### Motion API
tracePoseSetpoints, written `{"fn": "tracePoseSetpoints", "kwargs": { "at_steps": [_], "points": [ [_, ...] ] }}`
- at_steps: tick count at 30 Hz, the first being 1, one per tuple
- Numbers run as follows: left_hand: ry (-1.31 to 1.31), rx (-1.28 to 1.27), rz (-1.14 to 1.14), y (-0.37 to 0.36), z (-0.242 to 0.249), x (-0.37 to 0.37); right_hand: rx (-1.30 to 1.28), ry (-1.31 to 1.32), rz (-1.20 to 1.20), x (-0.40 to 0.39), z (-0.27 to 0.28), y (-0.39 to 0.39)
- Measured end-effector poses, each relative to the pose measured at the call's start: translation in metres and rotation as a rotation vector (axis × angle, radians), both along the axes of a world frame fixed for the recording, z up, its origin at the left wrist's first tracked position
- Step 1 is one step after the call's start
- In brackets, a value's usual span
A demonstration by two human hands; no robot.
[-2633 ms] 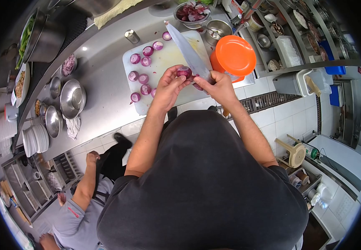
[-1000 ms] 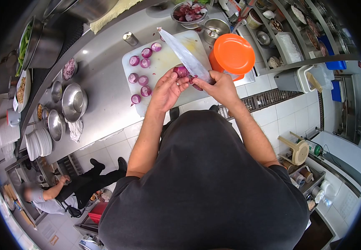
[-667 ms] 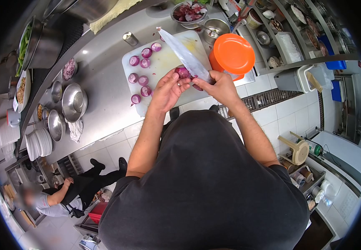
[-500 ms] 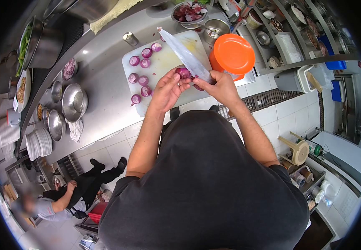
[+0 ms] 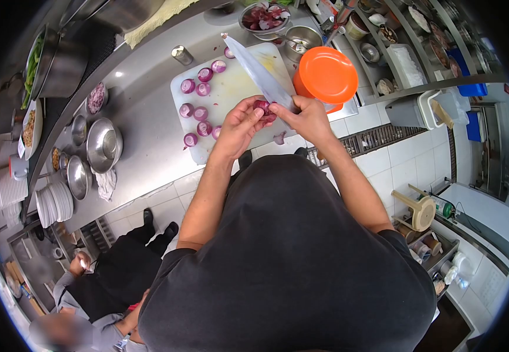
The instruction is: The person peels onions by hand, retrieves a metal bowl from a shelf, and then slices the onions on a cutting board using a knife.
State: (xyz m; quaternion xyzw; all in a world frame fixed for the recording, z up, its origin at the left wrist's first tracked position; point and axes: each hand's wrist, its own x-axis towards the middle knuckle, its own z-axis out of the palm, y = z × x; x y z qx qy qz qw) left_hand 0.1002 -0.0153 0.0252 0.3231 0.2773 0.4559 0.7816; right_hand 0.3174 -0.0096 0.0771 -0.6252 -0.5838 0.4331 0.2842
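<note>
Presently, an onion (image 5: 260, 105) sits in the left hand (image 5: 238, 124).

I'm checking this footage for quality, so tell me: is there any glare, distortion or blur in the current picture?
Head view: glare whitens the steel counter beside the cutting board; head view: fisheye distortion bends the surroundings, with black rounded edges; head view: the co-worker's head is a smeared patch, while the knife looks fairly crisp.

Commercial-looking kitchen | steel counter (image 5: 146, 132) | metal bowls (image 5: 104, 138) | stacked white plates (image 5: 56, 201) | floor grating (image 5: 379, 135)
</note>
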Motion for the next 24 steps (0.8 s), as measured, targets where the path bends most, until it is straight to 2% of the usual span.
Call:
{"fn": "tracePoseSetpoints", "kwargs": {
  "at_steps": [4, 7, 11, 17, 24],
  "points": [
    [0.001, 0.007, 0.073, 0.002, -0.003, 0.005, 0.026, 0.011, -0.027, -0.003, -0.013, 0.003],
    [-0.026, -0.020, 0.129, 0.004, -0.003, 0.004, 0.055, -0.074, 0.029, -0.001, -0.009, 0.003],
    [-0.061, -0.070, 0.163, 0.009, -0.012, -0.004, 0.019, -0.001, -0.016, -0.001, -0.013, 0.003],
    [-0.191, -0.076, 0.091, 0.009, -0.007, -0.007, -0.017, 0.048, -0.030, -0.001, -0.011, 0.005],
    [-0.183, -0.065, 0.057, 0.014, -0.002, -0.003, 0.021, 0.014, -0.033, 0.000, -0.020, 0.009]
  ]
}}
